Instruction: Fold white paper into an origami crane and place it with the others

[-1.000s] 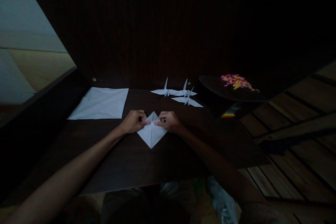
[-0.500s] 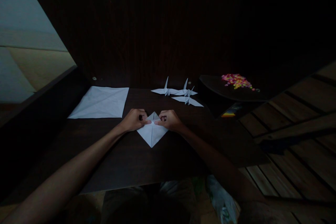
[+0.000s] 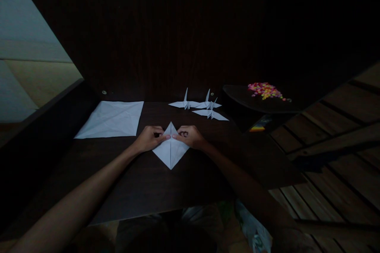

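Note:
A white folded paper, diamond-shaped with a crease down its middle, lies on the dark table in front of me. My left hand grips its left upper side, thumb pressed on the paper close to the centre crease. From the other side my right hand holds it the same way, its thumb nearly meeting the left one. Both sets of fingers are curled, partly hidden at the paper's edges. Beyond the hands stand three white paper cranes with spread wings, grouped near the back panel.
Creased white sheets or a sheet of paper lie at the back left. A dark corner shelf on the right carries a heap of small colourful pieces. A dark side board edges the table's left. Wooden slats show at right.
The paper's top corner now shows as a sharper, taller point between my hands. Both thumbs still press near the middle crease. The whole view has shifted slightly.

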Available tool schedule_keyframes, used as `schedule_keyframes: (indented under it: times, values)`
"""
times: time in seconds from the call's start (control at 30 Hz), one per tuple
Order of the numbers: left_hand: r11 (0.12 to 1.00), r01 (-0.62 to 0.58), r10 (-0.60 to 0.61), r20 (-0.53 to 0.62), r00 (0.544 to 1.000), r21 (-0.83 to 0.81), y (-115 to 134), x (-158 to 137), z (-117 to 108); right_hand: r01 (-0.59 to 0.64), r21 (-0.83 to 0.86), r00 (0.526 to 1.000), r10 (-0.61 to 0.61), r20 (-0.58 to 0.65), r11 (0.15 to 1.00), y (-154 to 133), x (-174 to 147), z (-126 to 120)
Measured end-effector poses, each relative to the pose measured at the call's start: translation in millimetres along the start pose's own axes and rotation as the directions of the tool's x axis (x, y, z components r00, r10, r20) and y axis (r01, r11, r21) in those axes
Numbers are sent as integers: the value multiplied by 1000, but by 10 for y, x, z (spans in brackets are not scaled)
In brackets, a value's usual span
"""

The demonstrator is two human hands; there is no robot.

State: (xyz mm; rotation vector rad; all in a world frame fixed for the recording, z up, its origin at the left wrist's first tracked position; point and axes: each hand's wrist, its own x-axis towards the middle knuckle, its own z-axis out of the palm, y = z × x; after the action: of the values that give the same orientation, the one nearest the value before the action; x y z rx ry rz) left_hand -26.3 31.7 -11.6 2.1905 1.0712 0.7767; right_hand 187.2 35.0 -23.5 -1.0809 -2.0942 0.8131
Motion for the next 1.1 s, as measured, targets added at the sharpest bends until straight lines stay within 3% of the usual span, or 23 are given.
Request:
schedule_keyframes:
  times: [0.23, 0.6, 0.8, 1.1]
  values:
    - [1000, -3, 3, -13, 1000, -17, 13, 0, 7, 67, -3, 997, -67, -29, 998, -2, -15, 17]
    - [996, 10, -9, 8, 1000, -84, 80, -6, -6, 74, 46, 996, -71, -61, 996, -58, -21, -5]
    - [992, 41, -34, 61, 998, -120, 59, 7, -30, 35, 48, 998, -32, -57, 998, -63, -25, -15]
    - [981, 59, -58, 11, 998, -182, 29, 2, -1, 1, 79, 999, 3, -47, 997, -72, -31, -22]
